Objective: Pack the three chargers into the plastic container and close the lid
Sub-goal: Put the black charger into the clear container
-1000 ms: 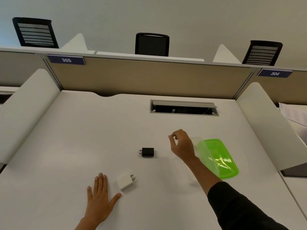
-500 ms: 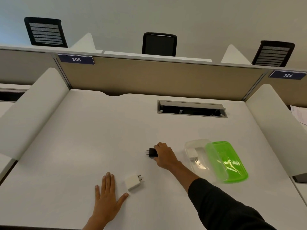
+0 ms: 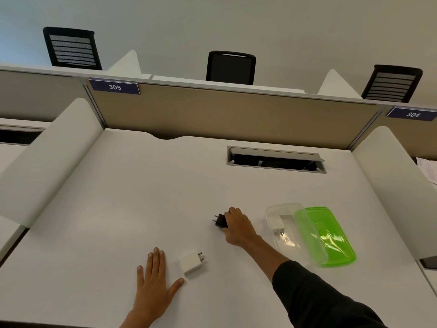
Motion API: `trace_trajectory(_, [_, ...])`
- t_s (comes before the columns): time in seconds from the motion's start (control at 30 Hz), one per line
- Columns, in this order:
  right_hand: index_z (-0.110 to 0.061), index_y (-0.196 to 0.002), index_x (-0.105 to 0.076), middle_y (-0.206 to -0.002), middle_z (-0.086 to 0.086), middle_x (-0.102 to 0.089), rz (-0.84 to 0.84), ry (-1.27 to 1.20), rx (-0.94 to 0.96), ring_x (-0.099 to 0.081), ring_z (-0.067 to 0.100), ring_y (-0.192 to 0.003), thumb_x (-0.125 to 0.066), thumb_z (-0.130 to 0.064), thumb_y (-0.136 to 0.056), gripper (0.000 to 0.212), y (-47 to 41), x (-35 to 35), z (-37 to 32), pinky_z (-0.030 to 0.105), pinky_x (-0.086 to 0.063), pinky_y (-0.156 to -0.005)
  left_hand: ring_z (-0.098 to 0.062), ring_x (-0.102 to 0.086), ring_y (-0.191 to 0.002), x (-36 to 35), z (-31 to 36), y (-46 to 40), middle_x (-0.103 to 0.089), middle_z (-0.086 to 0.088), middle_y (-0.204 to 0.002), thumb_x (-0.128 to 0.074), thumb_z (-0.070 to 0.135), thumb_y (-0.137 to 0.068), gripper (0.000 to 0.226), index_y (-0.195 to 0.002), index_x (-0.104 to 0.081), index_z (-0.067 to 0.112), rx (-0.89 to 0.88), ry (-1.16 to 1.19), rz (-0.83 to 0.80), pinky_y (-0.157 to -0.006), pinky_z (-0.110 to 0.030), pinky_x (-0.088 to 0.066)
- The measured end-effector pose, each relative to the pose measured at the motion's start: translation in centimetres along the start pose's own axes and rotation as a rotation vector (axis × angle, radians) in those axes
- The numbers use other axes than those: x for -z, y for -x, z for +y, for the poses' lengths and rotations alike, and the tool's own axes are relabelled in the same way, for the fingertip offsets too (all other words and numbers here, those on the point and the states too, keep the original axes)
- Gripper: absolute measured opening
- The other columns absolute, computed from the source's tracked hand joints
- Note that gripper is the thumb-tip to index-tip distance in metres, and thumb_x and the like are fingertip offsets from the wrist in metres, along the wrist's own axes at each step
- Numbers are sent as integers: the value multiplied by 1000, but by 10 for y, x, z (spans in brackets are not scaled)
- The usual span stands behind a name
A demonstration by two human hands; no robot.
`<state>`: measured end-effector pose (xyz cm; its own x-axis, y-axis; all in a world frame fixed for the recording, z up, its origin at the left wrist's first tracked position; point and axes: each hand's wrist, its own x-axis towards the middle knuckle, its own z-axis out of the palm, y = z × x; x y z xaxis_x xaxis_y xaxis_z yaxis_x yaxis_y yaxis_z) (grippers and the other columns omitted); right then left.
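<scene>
2 chargers sit loose on the white worktop [image 3: 118,209]. Right hand [image 3: 238,229] pinches the black charger [image 3: 221,220], prongs pointing left. Left hand [image 3: 155,280] lies flat, fingers spread, w/ a white charger [image 3: 191,262] just beside its thumb. 3rd charger [image 3: 276,223] is inside the clear container [image 3: 283,209]; green lid [image 3: 331,235] leans on its right side.
</scene>
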<state>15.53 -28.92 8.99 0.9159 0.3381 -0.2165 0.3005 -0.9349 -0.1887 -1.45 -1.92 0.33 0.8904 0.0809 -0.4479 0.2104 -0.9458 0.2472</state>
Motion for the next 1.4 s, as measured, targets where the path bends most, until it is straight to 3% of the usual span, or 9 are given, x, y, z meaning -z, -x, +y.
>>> trace_trajectory(0.43, [-4, -116, -62, -115, 11, -60, 268, -253, -177, -62, 32, -105, -72, -20, -88, 34, 42, 71, 107, 45, -53, -89, -19, 24, -161, -2, -1, -3, 33, -5, -170, 17, 98, -60, 134, -157, 28, 5, 8, -6, -5, -133, -55, 4])
trace_trajectory(0.67, [-8, -117, -62, -117, 8, -62, 131, -158, -256, -65, 34, -102, -71, -17, -85, 34, 83, 71, 160, 48, -55, -86, -19, 21, -162, -1, 3, -3, 32, -4, -171, 21, 99, -57, 137, -157, 27, 5, 29, -1, -15, -133, -56, 3])
trace_trajectory(0.97, [-13, -123, -58, -124, 3, -60, -114, 168, -178, -58, 26, -116, -64, -22, -84, 40, 106, 48, 178, 36, -48, -93, -18, 23, -162, 0, 3, -3, 34, -2, -170, 20, 100, -57, 138, -156, 29, 5, 27, 12, -22, -133, -55, 3])
trace_trajectory(1.4, [-9, -122, -57, -130, 7, -56, -201, 227, -202, -56, 27, -122, -68, -10, -86, 39, 102, 34, 177, 37, -52, -92, -18, 23, -162, -2, 2, -4, 33, -1, -171, 19, 100, -57, 135, -158, 30, 10, 34, -7, -24, -133, -55, 3])
